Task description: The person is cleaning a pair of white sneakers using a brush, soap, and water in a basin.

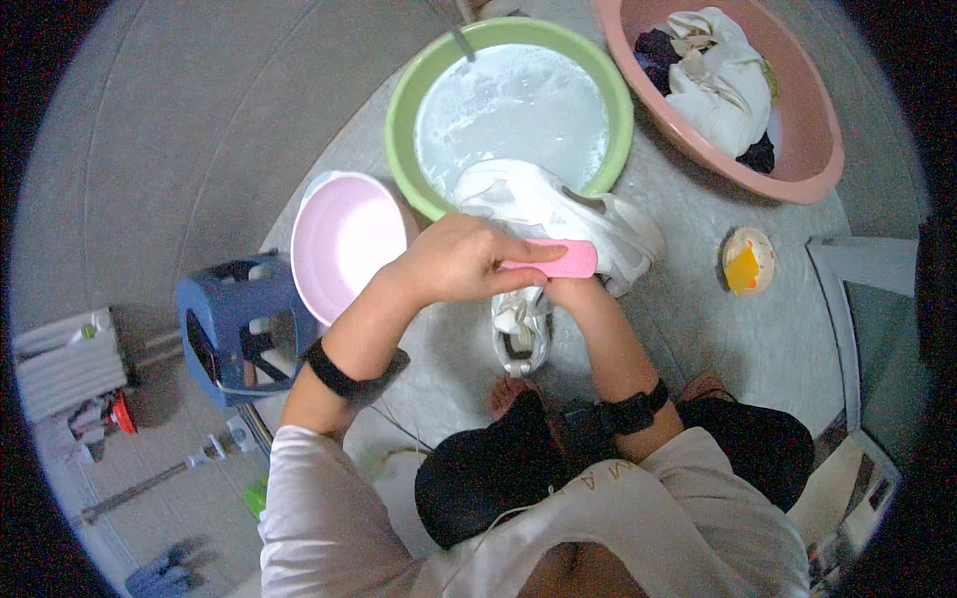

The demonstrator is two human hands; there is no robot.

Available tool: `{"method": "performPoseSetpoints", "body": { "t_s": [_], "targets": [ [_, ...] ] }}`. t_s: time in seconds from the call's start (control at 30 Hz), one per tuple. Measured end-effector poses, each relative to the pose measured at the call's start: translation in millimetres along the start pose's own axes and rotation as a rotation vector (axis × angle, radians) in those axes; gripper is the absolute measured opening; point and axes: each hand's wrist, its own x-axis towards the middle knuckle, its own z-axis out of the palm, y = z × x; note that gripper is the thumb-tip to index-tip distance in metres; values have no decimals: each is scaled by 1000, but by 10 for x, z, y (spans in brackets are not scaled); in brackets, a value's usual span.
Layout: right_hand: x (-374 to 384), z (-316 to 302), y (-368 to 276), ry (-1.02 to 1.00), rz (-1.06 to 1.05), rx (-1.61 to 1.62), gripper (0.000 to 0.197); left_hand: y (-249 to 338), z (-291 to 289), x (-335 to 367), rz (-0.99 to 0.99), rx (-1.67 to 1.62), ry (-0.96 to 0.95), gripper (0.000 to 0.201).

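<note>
In my left hand (pixel 461 261) is an oblong pink scrubbing brush (pixel 566 258), with thumb and fingers closed on its end and the bristle side out of sight. The brush lies over a bulky white fabric item (pixel 543 199) with grey trim. Its exact kind is unclear. Part of it rests on the rim of the green basin (pixel 620 145), and a narrow looped end hangs toward my feet. My right hand (pixel 576 291) is at the white item, just below the brush; its fingers are hidden. Cloudy, sudsy water fills much of the basin.
Left of the basin stand a pale pink bucket (pixel 311 274) and a blue plastic stool (pixel 221 324). A pink tub (pixel 812 164) with white and dark laundry is at the far right. Below it sits a small dish (pixel 764 267) with a yellow piece. A grey-framed door (pixel 847 339) borders the right side.
</note>
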Motion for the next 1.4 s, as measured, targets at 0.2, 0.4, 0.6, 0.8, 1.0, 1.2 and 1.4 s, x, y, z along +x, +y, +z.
{"method": "performPoseSetpoints", "body": {
  "t_s": [0.2,0.4,0.6,0.8,1.0,1.2,1.4],
  "targets": [
    [29,81,-109,304,-65,219,42,-410,-20,-331,-292,84,393,32],
    [20,235,310,207,-117,-206,43,-402,496,-527,-527,-426,734,35],
    [22,-100,467,382,-165,-480,46,-288,694,-432,-356,-525,846,37],
    [-10,-155,603,458,-222,-616,47,-232,693,-485,-339,-549,781,37],
    [98,-136,579,454,-293,-676,48,-229,632,-490,-249,-548,811,37],
    [93,-8,576,447,-336,-703,48,-106,476,-417,-272,-331,514,38],
    [200,90,796,469,-362,-715,49,-118,454,-330,-269,-222,470,36]
  ]
}}
